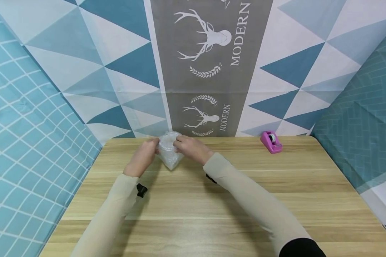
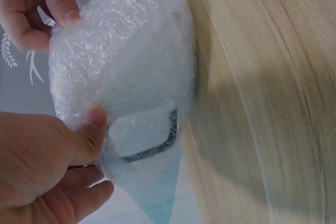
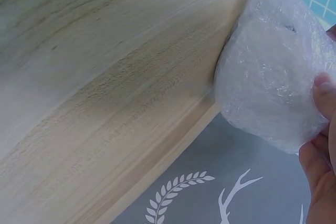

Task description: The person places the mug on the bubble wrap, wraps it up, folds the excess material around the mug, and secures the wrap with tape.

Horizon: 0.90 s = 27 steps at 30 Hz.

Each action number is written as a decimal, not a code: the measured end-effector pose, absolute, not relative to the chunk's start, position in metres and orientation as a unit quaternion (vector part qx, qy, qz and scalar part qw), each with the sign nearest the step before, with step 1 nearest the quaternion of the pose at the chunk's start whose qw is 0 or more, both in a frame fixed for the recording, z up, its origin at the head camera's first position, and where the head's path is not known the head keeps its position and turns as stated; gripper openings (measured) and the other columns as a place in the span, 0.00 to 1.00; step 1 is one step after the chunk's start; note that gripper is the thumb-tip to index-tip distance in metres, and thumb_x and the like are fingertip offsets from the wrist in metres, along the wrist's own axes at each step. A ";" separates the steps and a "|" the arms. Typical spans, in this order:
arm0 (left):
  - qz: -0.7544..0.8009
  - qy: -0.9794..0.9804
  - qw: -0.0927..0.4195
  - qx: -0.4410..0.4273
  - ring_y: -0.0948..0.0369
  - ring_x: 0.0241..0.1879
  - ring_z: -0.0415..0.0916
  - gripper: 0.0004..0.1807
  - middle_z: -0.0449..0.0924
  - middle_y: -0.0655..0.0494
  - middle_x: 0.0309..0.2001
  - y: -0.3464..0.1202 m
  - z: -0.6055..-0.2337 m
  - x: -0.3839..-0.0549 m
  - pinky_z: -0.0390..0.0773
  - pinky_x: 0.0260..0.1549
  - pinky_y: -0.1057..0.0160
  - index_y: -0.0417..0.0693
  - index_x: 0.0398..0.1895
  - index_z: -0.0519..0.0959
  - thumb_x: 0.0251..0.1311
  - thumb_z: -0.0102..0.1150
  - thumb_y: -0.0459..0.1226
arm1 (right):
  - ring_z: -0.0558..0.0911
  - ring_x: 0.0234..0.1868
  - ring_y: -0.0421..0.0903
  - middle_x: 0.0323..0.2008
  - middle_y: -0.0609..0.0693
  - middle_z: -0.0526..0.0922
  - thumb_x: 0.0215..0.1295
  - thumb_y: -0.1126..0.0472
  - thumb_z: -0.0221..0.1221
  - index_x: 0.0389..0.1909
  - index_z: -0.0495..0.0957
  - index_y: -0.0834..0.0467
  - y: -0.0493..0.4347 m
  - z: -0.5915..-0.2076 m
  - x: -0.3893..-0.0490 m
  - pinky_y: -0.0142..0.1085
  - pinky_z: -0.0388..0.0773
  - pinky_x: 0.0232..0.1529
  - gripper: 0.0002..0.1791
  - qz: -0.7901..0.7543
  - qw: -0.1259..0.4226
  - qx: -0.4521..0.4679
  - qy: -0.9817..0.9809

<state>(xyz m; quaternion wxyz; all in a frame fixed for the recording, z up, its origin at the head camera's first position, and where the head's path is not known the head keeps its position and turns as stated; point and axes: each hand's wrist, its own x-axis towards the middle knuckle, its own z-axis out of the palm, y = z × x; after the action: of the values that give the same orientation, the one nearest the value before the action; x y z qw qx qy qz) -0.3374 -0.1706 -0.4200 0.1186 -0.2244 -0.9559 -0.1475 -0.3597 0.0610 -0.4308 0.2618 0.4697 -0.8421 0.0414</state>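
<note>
A bundle of clear bubble wrap (image 1: pixel 170 154) stands near the table's back edge, with one corner pointing down toward the front. In the left wrist view, a dark bent strip shows through the wrap (image 2: pixel 126 61); what lies inside cannot be told. My left hand (image 1: pixel 142 157) pinches the bundle's left side between thumb and fingers. On the opposite side, my right hand (image 1: pixel 193 148) pinches the plastic near its top. The right wrist view shows the thumb and fingers of that hand (image 3: pixel 321 156) at the edge of the crinkled wrap (image 3: pixel 268 77).
A pink tape dispenser (image 1: pixel 271 142) with a roll in it sits at the back right of the wooden table (image 1: pixel 193 221). Behind the table hangs a patterned cloth (image 1: pixel 206 78) with deer heads and triangles. Blue tiled-print cloth (image 1: pixel 35 125) covers the left side.
</note>
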 end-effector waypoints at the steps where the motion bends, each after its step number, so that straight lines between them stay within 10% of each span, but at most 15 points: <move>1: -0.147 -0.956 0.121 -0.224 0.45 0.40 0.84 0.10 0.83 0.36 0.42 -0.171 -0.420 -0.338 0.86 0.36 0.52 0.30 0.47 0.78 0.64 0.61 0.22 | 0.83 0.42 0.47 0.42 0.52 0.82 0.69 0.53 0.63 0.44 0.81 0.60 0.060 -0.431 -0.360 0.33 0.85 0.47 0.13 0.040 0.263 0.468 -0.842; 27: -0.120 -0.966 0.118 -0.198 0.43 0.42 0.85 0.11 0.84 0.34 0.42 -0.176 -0.420 -0.348 0.87 0.37 0.49 0.30 0.49 0.78 0.63 0.62 0.22 | 0.84 0.46 0.47 0.46 0.53 0.83 0.70 0.55 0.62 0.47 0.83 0.60 0.048 -0.430 -0.370 0.32 0.83 0.54 0.13 0.065 0.229 0.456 -0.857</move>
<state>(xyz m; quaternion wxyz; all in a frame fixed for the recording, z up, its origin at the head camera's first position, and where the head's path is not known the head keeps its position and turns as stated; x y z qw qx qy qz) -0.3480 -0.1765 -0.4198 0.1177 -0.1983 -0.9656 -0.1204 -0.3698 0.0475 -0.4300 0.2289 0.4564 -0.8574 0.0653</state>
